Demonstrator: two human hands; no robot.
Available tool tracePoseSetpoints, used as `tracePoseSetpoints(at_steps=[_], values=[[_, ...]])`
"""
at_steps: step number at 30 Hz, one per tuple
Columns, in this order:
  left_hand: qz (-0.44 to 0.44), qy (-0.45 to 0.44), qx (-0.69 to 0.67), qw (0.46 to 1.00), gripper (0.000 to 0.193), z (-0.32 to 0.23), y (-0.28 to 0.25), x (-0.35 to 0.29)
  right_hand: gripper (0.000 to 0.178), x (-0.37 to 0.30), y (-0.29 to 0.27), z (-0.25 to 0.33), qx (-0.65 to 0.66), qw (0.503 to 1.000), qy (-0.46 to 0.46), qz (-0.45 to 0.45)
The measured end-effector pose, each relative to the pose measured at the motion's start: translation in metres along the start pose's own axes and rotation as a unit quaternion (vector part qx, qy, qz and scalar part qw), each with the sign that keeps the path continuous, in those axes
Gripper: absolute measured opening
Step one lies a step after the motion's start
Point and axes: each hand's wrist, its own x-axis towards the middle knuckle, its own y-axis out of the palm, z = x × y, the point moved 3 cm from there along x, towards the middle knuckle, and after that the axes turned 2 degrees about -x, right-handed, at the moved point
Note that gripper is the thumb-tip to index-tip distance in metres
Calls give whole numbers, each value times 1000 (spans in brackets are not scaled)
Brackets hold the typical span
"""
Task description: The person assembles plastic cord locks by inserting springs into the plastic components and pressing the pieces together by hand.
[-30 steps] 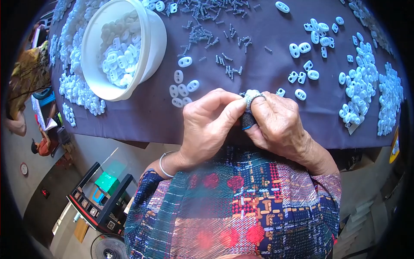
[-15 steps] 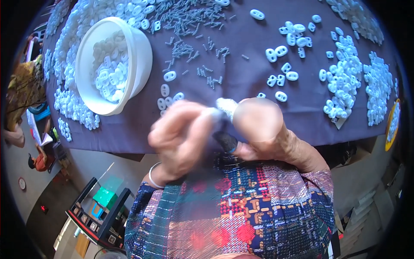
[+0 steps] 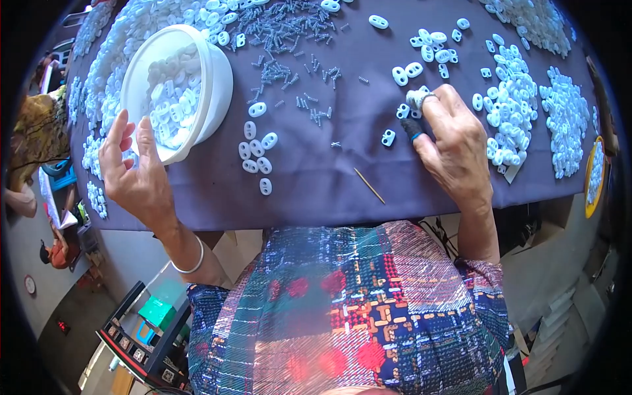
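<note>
My left hand (image 3: pixel 141 174) is raised with its fingers spread beside the near left rim of a white plastic tub (image 3: pixel 214 85) full of white two-holed oval pieces; it holds nothing I can see. My right hand (image 3: pixel 454 145) is over the cloth on the right, a black cover on the thumb and a pale wrap on the index finger. Between those two fingertips is a small white two-holed cord-lock piece (image 3: pixel 403 111). Another white piece (image 3: pixel 388 137) lies just nearer. Oval white pieces (image 3: pixel 250 149) lie in a group right of the tub.
Small metal springs (image 3: pixel 283 33) are scattered at the far middle. A thin wooden stick (image 3: pixel 369 185) and a lone spring (image 3: pixel 336 144) lie on the dark cloth. White pieces are heaped at left (image 3: pixel 112 85) and right (image 3: pixel 513 99). A yellow tray (image 3: pixel 594 178) stands at the right edge.
My hands, together in front of my body, have separated. The left went to the tub, opening; the right went out to the white pieces on the right. The wooden stick now shows.
</note>
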Motion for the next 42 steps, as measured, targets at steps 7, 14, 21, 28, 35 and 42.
tracePoseSetpoints(at_steps=[7, 14, 21, 28, 35, 42], values=[[81, 83, -155, 981, 22, -54, 4, -56, 29, 4, 8, -4, -57, 998, -9, 27], [183, 74, -204, 959, 24, -53, 27, -96, 24, 8, 10, -16, -7, 997, -52, 49], [190, 98, -139, 967, 23, -59, 37, -84, 34, -7, 13, -2, -68, 992, -104, 24], [179, 129, -140, 965, 20, -61, 41, -83, 34, -17, 0, 2, 151, 982, -116, 0], [166, 83, -254, 949, 17, -70, 39, -87, 33, -21, 17, 5, 473, 879, -9, 59], [181, 81, -222, 955, 18, -60, 45, -90, 27, -20, 22, 3, 546, 820, 132, 112]])
